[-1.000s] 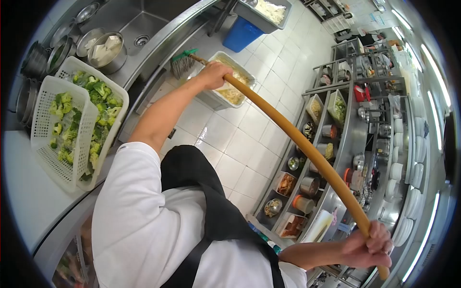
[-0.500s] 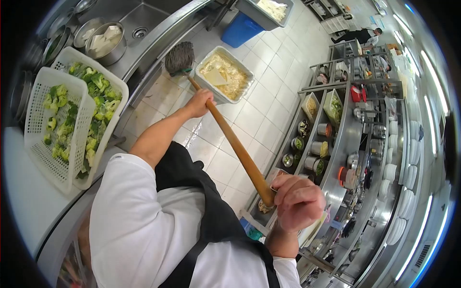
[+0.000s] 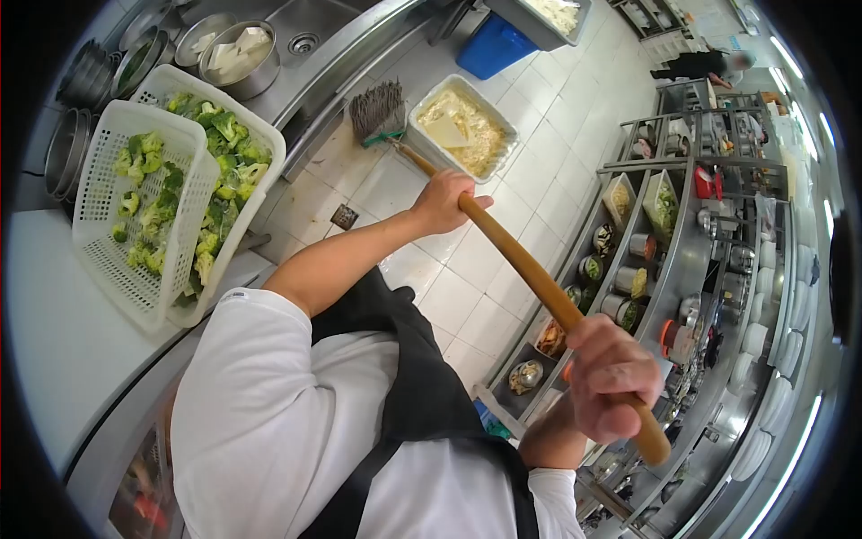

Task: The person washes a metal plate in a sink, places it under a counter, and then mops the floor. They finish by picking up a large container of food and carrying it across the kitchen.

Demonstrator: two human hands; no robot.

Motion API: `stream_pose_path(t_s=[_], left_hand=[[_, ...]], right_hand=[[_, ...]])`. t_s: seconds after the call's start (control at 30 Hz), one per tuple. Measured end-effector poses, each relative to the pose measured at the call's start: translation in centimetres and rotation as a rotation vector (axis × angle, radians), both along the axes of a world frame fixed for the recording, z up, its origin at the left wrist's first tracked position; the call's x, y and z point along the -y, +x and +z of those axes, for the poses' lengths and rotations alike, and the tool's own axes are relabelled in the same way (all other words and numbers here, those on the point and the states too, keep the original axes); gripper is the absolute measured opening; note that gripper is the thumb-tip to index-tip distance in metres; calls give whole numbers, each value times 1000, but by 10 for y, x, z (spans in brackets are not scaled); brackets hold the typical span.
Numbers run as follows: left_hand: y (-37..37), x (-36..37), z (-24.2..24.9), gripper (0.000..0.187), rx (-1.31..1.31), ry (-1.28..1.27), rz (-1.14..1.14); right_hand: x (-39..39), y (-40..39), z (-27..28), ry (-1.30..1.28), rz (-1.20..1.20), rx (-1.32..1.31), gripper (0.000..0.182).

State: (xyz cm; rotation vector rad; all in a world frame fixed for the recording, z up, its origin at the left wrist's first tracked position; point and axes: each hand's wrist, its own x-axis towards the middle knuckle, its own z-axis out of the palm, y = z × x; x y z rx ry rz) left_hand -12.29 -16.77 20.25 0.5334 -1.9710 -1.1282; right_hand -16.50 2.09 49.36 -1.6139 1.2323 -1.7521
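A mop with a long wooden handle slants across the view. Its dark grey strands, below a green clamp, lie on the tiled floor. My left hand is closed around the lower part of the handle. Near the upper end, my right hand grips it, and the rounded tip sticks out past my fingers. Close to the mop head, a pale rectangular tub on the floor holds a yellowish-white mix with a flat pale piece on top.
Left, white baskets of broccoli sit on the counter beside a sink and metal pots. A floor drain and blue bin are ahead. Right runs a steel station with food containers. Another person is far back.
The handle's end now protrudes beyond my right hand, which covered it before. My left hand sits farther from the mop head. The view has shifted, uncovering the floor drain.
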Motion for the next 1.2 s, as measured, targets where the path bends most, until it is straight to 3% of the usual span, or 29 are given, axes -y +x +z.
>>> stream_pose_path(t_s=[0.07,0.13,0.23,0.3,0.43,0.57,0.7,0.87,0.97,1.13,1.2], left_hand=[[7,-4,-3,42,98,48,-73],[4,-2,-50,42,219,39,-193],[-4,8,-61,40,360,3,-333],[-21,4,-69,38,402,-26,-415],[-31,14,-75,13,543,-40,-432],[-16,44,-89,13,552,-90,-394],[-3,66,-108,27,422,-134,-237],[-20,43,-103,30,349,-111,-54],[-26,19,-91,31,334,-92,-73],[-24,-22,-79,10,572,-41,-210],[-18,-40,-63,11,647,16,-260]], right_hand=[[2,-1,-14,12,-82,32,46],[12,-3,-44,64,-215,-15,42],[-1,-6,-54,-15,-266,92,39],[-16,-17,-58,67,-360,116,42],[-19,-22,-85,-8,-459,195,42],[-4,-7,-109,3,-374,105,40],[14,-8,-134,-11,-241,122,34],[16,-49,-112,49,-126,139,26],[4,-59,-94,60,-175,165,22],[-37,-66,-72,84,-222,251,28],[-55,-74,-74,74,-259,310,28]])
